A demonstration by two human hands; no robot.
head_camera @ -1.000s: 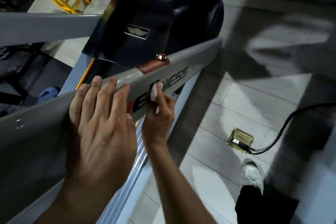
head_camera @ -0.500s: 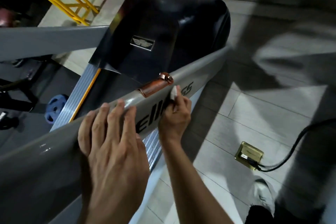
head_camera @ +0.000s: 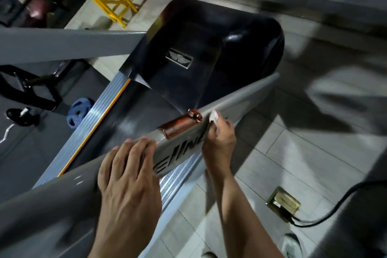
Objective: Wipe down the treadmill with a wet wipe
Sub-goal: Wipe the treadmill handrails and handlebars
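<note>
- I see the treadmill (head_camera: 209, 52) running away from me: a glossy black motor cover with a small winged badge, a dark belt, ribbed silver side rails with a yellow stripe on the left one.
- Its grey side upright (head_camera: 52, 205) slants across my view, with black lettering on its outer face and a brown leather-like strap (head_camera: 178, 126) wrapped over the top edge.
- The wet wipe (head_camera: 213, 115) is a small white wad, pressed to the upright just beyond the strap.
- My right hand (head_camera: 219, 138) pinches the wipe in curled fingers.
- My left hand (head_camera: 129, 176) lies flat on the upright, fingers straight over its top edge, gripping nothing.
- A brass floor socket (head_camera: 282, 203) on the tiles holds a black cable's plug.
</note>
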